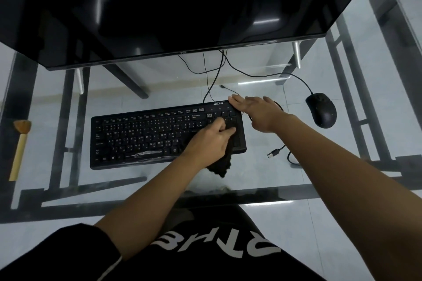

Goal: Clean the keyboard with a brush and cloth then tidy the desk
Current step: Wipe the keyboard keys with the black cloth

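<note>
brush (19,147) lies set aside at the far left of the glass surface (296,180), so brushing looks done and we're into the wipe; tidying still to come. left hand (210,141) has its grip closed on the dark cloth (222,166) over the numpad, right hand (255,109) open, flat, steadying the corner. black keyboard (141,134), centre, white scuffs on the spacebar.

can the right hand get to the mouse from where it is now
Probably yes. The right hand rests on the keyboard's far right corner, and only bare glass and a thin cable lie between it and the mouse.
</note>
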